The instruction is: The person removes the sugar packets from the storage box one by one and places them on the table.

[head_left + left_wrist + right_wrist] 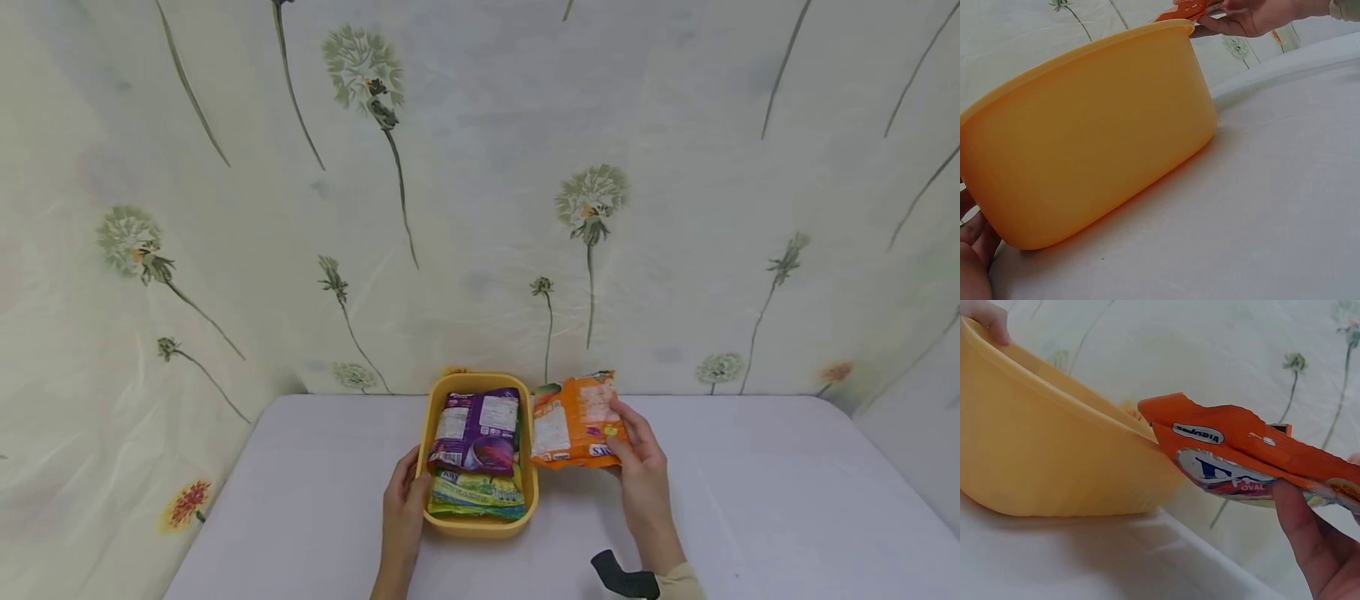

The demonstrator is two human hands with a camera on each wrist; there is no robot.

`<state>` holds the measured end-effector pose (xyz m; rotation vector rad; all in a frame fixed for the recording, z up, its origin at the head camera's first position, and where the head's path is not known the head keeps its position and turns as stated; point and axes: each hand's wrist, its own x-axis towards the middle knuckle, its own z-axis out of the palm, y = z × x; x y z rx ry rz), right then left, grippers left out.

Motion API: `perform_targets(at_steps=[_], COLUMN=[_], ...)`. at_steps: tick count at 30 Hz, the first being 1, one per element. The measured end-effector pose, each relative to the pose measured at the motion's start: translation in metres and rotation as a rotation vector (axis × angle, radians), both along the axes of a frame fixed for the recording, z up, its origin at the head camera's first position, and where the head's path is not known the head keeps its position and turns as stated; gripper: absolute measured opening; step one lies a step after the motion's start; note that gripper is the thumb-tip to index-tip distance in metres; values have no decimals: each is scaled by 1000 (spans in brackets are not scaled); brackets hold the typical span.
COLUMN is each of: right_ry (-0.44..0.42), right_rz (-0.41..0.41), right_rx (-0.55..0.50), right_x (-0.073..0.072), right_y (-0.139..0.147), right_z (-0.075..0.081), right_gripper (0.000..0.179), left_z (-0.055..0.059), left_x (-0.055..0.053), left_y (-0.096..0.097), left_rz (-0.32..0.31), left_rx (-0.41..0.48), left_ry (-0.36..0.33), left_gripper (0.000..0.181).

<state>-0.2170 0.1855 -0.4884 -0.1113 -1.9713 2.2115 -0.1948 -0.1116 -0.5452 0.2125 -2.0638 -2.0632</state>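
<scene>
A yellow plastic tub stands on the table with a purple packet lying over a green-and-yellow packet inside it. My left hand grips the tub's left side, thumb at the rim; the right wrist view shows part of this hand on the rim. To the right of the tub, my right hand holds an orange packet by its right end, raised above the table. In the right wrist view the packet appears nearly edge-on, its near end beside the tub's rim.
A white cloth covers the table. Behind it hangs a pale sheet printed with dandelions, close to the tub's far end. A black strap-like piece juts out near my right wrist.
</scene>
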Motion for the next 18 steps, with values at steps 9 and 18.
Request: perform_targets(at_steps=[9, 18], right_ry=[-26, -40], right_rz=[8, 12], right_rx=[35, 31], right_x=[0, -2], right_y=[4, 6], right_z=[-3, -8], right_gripper=[45, 45], left_z=[-2, 0], left_x=[0, 0], left_y=[0, 0], left_rz=[5, 11], left_rx=[-13, -23], left_ry=[-26, -31], left_gripper=[41, 42])
